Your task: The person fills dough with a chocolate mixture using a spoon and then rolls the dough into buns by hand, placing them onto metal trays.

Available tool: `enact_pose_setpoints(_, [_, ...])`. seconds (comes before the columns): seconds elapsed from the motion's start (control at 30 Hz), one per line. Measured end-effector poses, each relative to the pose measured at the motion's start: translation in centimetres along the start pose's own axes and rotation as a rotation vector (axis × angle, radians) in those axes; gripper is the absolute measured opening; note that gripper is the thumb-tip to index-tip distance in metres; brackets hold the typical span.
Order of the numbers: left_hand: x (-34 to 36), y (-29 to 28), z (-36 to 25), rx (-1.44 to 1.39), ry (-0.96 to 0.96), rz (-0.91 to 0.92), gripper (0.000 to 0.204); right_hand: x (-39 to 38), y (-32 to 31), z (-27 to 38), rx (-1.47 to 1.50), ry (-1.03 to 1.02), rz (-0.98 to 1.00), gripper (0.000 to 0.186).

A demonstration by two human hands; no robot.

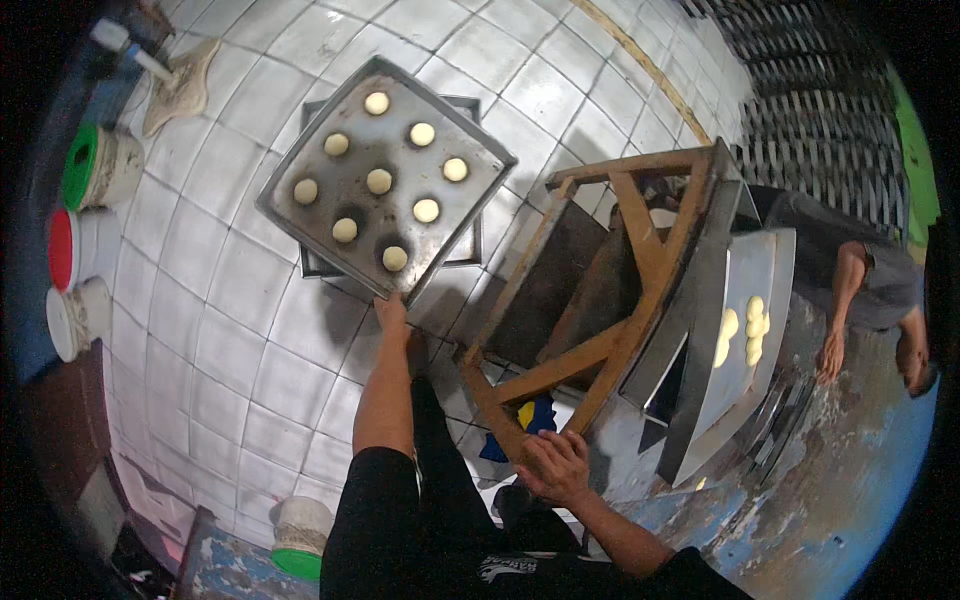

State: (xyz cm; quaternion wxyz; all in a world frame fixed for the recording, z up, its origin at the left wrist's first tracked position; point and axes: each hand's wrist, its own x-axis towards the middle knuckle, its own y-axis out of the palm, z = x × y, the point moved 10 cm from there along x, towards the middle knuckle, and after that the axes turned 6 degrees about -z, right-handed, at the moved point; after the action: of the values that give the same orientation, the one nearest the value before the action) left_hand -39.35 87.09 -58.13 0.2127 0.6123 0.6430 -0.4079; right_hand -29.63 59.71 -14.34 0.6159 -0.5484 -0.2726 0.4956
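My left hand (pixel 392 308) is stretched forward and closed on the near corner of a square metal baking tray (pixel 300 222). Several round pale dough balls (pixel 379 181) are spread out on that tray. Turned at an angle beneath it is a second metal tray (pixel 314 262), mostly hidden. My right hand (pixel 555 465) lies with curled fingers over the near corner of a brown wooden frame (pixel 590 365) with slanted braces. Beside the frame, on the right, a metal tray (pixel 712 405) carries several dough balls (pixel 756 330) bunched together.
White tiles cover the floor (pixel 270 330). Along the left stand buckets with a green lid (pixel 80 167), a red lid (pixel 62 250) and a white lid (pixel 62 323). At right, a co-worker's hand (pixel 831 355) is over a worn blue table (pixel 800 450). Dark slatted racks (pixel 820 120) are behind.
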Motion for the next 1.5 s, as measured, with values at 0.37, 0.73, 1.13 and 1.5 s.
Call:
enact_pose_setpoints(0.37, [-15.9,-9.1,-7.9,0.099,0.164,0.374,0.039,-4.7,-3.7,0.4,0.935,0.111,0.239,0.027])
enact_pose_setpoints(0.73, [-48.1,-20.0,-12.0,0.044,0.606,0.269,0.04,-22.1,-21.9,-51.8,0.461,0.933,-0.963,0.025])
enact_pose_setpoints(1.13, [-84.6,4.5,-4.0,0.239,0.954,0.758,0.034,-29.4,-23.9,-42.9,0.871,0.756,-0.818,0.023])
enact_pose_setpoints(1.5, [-92.1,5.9,13.2,0.144,0.774,0.945,0.04,-48.8,-20.6,-24.9,1.109,0.697,-0.576,0.023])
